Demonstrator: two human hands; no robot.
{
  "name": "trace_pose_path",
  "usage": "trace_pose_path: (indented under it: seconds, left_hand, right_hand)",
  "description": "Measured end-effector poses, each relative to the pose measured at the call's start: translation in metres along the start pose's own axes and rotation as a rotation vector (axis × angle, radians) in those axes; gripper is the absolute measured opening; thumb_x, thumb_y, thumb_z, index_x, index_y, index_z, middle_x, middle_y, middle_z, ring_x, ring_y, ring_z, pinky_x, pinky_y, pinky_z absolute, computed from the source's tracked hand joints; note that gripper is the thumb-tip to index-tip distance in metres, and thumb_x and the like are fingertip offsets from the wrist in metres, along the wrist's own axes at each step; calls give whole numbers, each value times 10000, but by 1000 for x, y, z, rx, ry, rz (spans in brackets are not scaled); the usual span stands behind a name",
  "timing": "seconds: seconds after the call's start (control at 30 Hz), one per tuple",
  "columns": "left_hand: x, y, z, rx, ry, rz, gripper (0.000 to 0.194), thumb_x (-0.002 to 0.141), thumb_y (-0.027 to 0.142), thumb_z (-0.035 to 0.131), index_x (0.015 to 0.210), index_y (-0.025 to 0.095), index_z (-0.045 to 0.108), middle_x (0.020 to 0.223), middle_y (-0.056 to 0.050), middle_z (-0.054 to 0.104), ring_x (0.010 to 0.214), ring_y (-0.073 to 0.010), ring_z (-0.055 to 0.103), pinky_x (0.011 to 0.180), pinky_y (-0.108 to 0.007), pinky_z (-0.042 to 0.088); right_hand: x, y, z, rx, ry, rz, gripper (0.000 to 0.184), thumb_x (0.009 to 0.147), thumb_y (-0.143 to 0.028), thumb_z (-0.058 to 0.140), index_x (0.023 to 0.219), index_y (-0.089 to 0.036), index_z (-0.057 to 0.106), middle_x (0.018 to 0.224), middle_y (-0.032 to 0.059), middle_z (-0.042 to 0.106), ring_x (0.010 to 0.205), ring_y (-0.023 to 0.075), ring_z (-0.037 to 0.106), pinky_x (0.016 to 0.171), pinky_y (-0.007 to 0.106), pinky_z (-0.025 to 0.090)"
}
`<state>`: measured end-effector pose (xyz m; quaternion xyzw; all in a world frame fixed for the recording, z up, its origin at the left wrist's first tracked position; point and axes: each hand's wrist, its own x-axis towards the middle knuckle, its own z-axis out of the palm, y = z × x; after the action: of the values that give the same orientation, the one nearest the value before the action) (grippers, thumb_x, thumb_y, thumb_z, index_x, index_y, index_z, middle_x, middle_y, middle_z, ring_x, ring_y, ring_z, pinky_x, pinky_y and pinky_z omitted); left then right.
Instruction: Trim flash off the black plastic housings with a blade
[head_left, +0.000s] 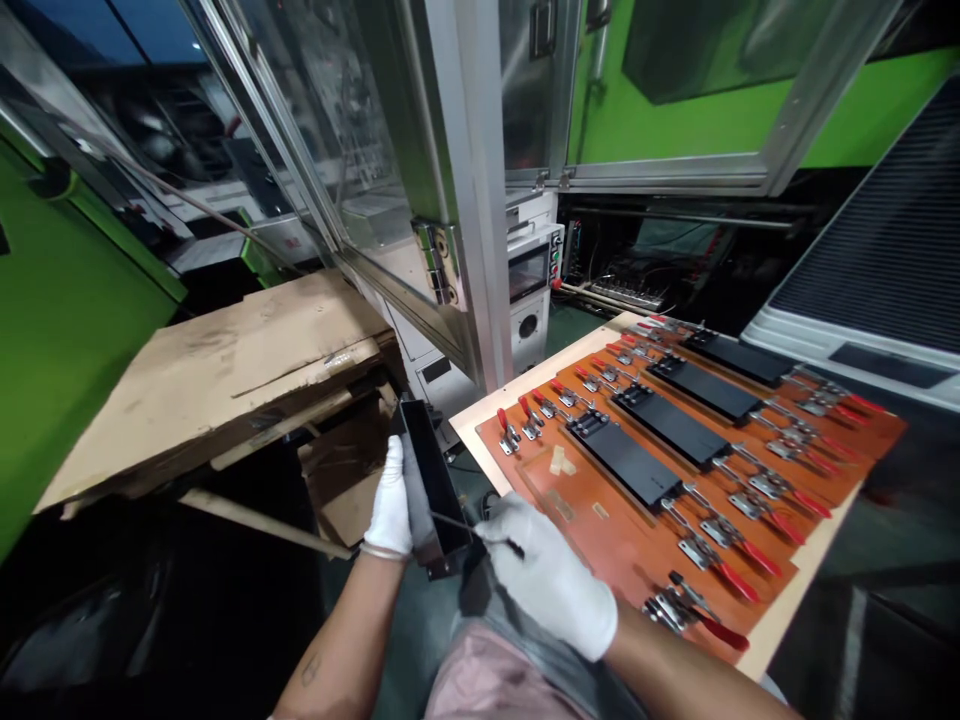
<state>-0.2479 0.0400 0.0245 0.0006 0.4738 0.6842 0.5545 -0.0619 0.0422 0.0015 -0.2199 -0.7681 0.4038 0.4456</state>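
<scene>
My left hand, in a white glove, grips a long black plastic part from its left side and holds it upright over my lap. My right hand, also gloved, is closed on a thin dark tool whose tip touches the lower end of that part. To the right lies an orange-brown jig board with red-handled toggle clamps along both sides. Three matching black parts lie in its slots; the nearest slot is bare.
Flattened cardboard lies on the left over a dark gap. A metal-framed glass machine door stands open ahead, with a white control unit behind it. Green machine panels flank both sides. A dark ribbed conveyor runs at the right.
</scene>
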Motion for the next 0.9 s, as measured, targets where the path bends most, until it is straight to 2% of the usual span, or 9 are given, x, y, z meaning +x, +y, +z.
trace_pose_path:
  seconds: [0.07, 0.13, 0.23, 0.37, 0.5, 0.63, 0.77, 0.8, 0.9]
  left_hand:
    - [5, 2, -5, -6, 80, 81, 398, 898, 519, 523, 991, 171, 690, 573, 2, 682, 393, -136, 598, 516, -263, 563]
    - [9, 5, -10, -26, 131, 147, 385, 900, 511, 524, 996, 180, 696, 553, 13, 674, 418, -145, 619, 601, -289, 589]
    - [14, 8, -17, -114, 136, 257, 332, 887, 495, 559, 1000, 218, 703, 629, 20, 712, 542, -150, 683, 686, -276, 593]
    - [18, 10, -23, -192, 127, 330, 307, 894, 488, 555, 1033, 252, 696, 725, 29, 743, 649, -142, 715, 747, -263, 588]
    - [19, 11, -24, -215, 148, 376, 292, 905, 457, 550, 1057, 248, 688, 773, 19, 754, 708, -148, 727, 783, -266, 582]
    - [19, 11, -24, -243, 124, 365, 307, 891, 484, 558, 1044, 252, 689, 719, 29, 744, 622, -150, 712, 758, -283, 590]
    - [20, 11, -23, -258, 89, 317, 357, 899, 517, 525, 1033, 230, 691, 694, 22, 736, 558, -136, 693, 712, -263, 586]
    - [20, 11, -23, -270, 84, 332, 345, 904, 514, 518, 1028, 244, 692, 714, 25, 742, 576, -129, 698, 693, -241, 581]
    - [20, 10, -21, -282, 78, 334, 341, 912, 515, 501, 1012, 253, 695, 727, 28, 748, 587, -125, 699, 658, -218, 572]
  right_hand:
    - [0, -1, 7, 27, -36, 18, 228, 774, -46, 488, 807, -202, 651, 789, 19, 623, 734, 136, 609, 697, 254, 494]
    - [0, -3, 11, 64, -65, 96, 212, 778, -53, 496, 797, -202, 645, 789, 14, 632, 747, 135, 620, 711, 248, 497]
    - [0, -5, 17, 12, 26, 192, 181, 821, -90, 483, 796, -194, 629, 796, 25, 623, 764, 148, 619, 745, 274, 497]
    - [-1, -7, 21, 28, -116, 218, 204, 809, -80, 509, 814, -221, 655, 820, 1, 648, 786, 145, 630, 742, 264, 491]
    - [2, -10, 22, 15, 26, 284, 181, 850, -120, 481, 832, -203, 641, 836, 26, 644, 802, 153, 628, 788, 286, 499]
    - [4, -10, 21, 9, -81, 231, 193, 809, -94, 507, 790, -217, 654, 795, 8, 646, 766, 147, 627, 739, 267, 494]
    - [3, -6, 21, -6, 75, 288, 184, 852, -120, 480, 826, -203, 643, 831, 28, 643, 791, 154, 621, 774, 284, 496]
    - [2, -5, 21, -29, 76, 290, 188, 852, -119, 477, 818, -202, 642, 829, 32, 642, 789, 158, 618, 779, 294, 495]
    - [-1, -3, 23, -28, -36, 245, 218, 812, -85, 501, 843, -218, 670, 845, 25, 662, 800, 163, 633, 775, 293, 500]
